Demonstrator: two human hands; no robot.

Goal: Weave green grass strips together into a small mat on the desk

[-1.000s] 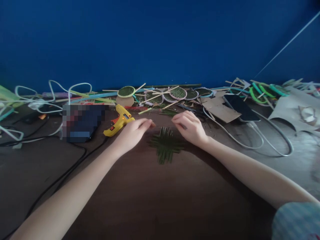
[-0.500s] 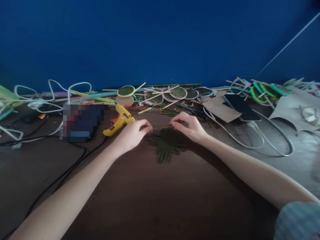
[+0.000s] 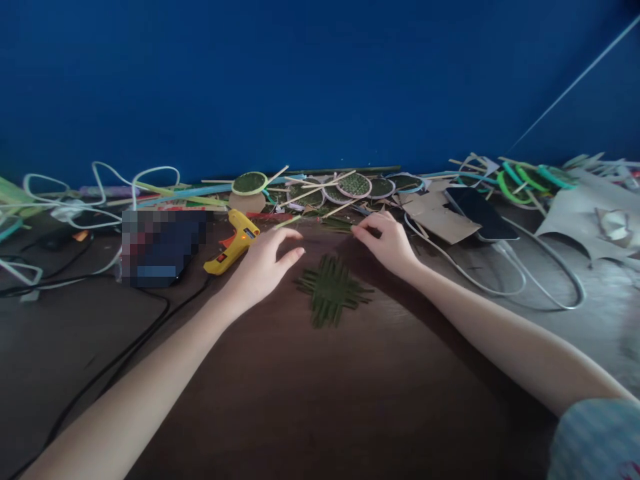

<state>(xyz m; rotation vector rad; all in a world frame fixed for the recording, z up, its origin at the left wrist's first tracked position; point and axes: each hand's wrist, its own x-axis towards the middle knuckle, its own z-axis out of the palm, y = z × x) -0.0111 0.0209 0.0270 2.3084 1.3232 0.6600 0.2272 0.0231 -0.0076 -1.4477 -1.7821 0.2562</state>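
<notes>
On the dark table lies a cross-shaped mat of woven green leaf strips (image 3: 331, 291), its loose ends sticking out on all sides. My left hand (image 3: 267, 263) is up and left of it, thumb and fingers spread with nothing between them, beside a yellow glue gun (image 3: 233, 243). Above and right of the mat, my right hand (image 3: 387, 243) has its thumb and fingertips pinched together. Whatever is in that pinch is too small to make out. Just left of those fingertips are some loose green leaf strips (image 3: 337, 225).
Along the blue wall lie several round woven pieces with pale rims (image 3: 354, 185) and thin sticks. A phone (image 3: 481, 213) on a cable and cardboard pieces (image 3: 440, 217) are at the right. A blurred-out dark device (image 3: 167, 247), white cables and a black cord (image 3: 135, 343) occupy the left.
A thin strip stretched between both hands no longer shows there. My left hand has opened its pinch and moved slightly left; my right hand has shifted a little right, still pinched.
</notes>
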